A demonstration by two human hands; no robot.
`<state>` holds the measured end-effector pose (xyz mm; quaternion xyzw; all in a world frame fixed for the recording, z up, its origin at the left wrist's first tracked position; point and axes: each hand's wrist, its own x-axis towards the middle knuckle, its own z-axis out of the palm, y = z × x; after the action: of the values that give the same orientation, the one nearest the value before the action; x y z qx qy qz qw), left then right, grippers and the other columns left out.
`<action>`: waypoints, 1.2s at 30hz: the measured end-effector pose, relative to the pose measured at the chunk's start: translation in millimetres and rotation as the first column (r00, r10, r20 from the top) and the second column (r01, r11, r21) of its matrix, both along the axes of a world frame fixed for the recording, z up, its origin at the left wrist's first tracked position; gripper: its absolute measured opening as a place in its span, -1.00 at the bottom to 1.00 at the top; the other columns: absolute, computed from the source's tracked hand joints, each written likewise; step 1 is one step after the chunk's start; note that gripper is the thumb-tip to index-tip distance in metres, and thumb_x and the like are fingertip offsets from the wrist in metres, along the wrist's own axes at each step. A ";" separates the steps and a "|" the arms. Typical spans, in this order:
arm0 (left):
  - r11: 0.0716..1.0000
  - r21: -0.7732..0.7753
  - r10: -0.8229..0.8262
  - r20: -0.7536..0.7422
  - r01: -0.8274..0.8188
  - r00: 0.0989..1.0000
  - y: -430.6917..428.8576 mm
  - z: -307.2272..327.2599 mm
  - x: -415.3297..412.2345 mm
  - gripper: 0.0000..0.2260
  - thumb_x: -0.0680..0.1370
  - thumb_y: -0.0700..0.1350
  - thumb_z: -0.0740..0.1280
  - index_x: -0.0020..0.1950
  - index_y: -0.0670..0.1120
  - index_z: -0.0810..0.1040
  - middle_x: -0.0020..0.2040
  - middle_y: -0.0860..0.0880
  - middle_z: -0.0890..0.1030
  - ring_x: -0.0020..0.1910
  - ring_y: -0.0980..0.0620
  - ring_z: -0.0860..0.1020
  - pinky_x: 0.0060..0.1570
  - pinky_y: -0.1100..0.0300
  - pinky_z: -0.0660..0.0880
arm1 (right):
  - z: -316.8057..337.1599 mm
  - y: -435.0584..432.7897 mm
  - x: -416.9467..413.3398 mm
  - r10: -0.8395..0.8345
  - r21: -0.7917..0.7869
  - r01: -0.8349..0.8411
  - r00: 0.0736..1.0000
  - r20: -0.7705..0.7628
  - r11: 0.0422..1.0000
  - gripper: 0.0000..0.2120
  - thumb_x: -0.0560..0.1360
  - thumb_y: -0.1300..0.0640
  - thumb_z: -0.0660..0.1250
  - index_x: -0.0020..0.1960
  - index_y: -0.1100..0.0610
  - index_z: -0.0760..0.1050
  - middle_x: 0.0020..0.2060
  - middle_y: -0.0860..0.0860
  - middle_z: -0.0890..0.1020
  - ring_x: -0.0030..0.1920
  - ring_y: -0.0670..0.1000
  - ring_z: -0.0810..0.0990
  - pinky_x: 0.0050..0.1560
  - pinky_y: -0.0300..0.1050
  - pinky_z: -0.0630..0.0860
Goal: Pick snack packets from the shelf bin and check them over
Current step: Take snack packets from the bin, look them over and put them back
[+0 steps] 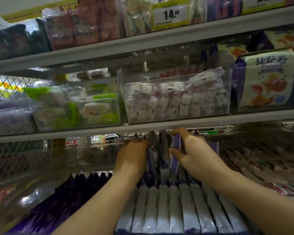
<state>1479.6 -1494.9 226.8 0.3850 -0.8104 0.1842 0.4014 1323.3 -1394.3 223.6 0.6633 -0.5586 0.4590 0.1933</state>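
My left hand [132,155] grips the back of the row [170,207], my right hand [195,150] pinches one packet [165,146] between thumb and fingers [177,132] just under the shelf [176,123]; best, I judge, to hold the neighbours back and draw it out low, clear of the shelf edge.

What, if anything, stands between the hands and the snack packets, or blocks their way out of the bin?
Nothing visible lies between them: the left hand and right hand are on the packets. The shelf edge hangs close over their tops, so a packet probably has to come forward, not straight up.
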 end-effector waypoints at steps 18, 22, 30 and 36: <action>0.989 0.143 -0.043 -0.037 0.048 0.998 3.2 -5.4 3.4 -0.46 0.51 -0.03 0.29 0.48 0.11 0.24 0.47 -0.01 0.28 0.40 -0.11 0.34 0.35 0.01 0.29 | 16.0 -46.9 17.0 0.146 0.164 -0.147 0.989 0.015 0.975 -0.66 0.47 0.12 0.39 0.24 0.07 0.50 0.11 0.05 0.62 0.13 0.05 0.57 0.10 -0.13 0.50; 0.960 0.167 -0.236 0.051 0.225 0.970 4.0 -9.5 -0.3 -0.18 0.47 0.04 0.36 0.57 0.17 -0.11 0.57 0.03 0.09 0.51 -0.07 0.16 0.45 -0.05 0.21 | 21.2 -34.5 3.6 0.294 0.336 -0.289 0.955 0.038 0.896 -0.66 0.45 0.20 0.39 0.22 0.07 0.52 0.10 0.02 0.63 0.11 0.01 0.59 0.17 -0.07 0.52; 0.997 0.063 -0.059 0.244 0.045 0.968 0.3 -12.1 -2.6 -0.41 0.57 0.13 0.28 0.53 0.22 0.10 0.54 0.02 0.07 0.48 -0.15 0.22 0.47 -0.03 0.16 | 16.2 -34.2 -14.9 0.025 0.585 0.248 0.908 -0.418 0.773 -0.79 0.53 0.13 0.30 0.09 0.18 0.63 0.03 0.12 0.66 0.01 0.10 0.61 0.04 -0.12 0.51; 0.996 0.072 -0.066 0.258 0.049 0.964 1.3 -11.0 -1.9 -0.41 0.58 0.10 0.28 0.53 0.25 0.07 0.55 0.02 0.05 0.51 -0.13 0.17 0.50 -0.03 0.11 | 16.8 -38.4 -8.0 0.088 0.650 0.311 0.859 -0.504 0.693 -0.75 0.47 0.02 0.39 0.00 0.20 0.65 -0.09 0.07 0.67 -0.09 0.07 0.61 0.04 -0.05 0.56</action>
<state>1477.7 -1493.5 215.8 0.3467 -0.8724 0.1951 0.2842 1315.3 -1432.7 240.4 0.7438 -0.6626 0.0063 0.0875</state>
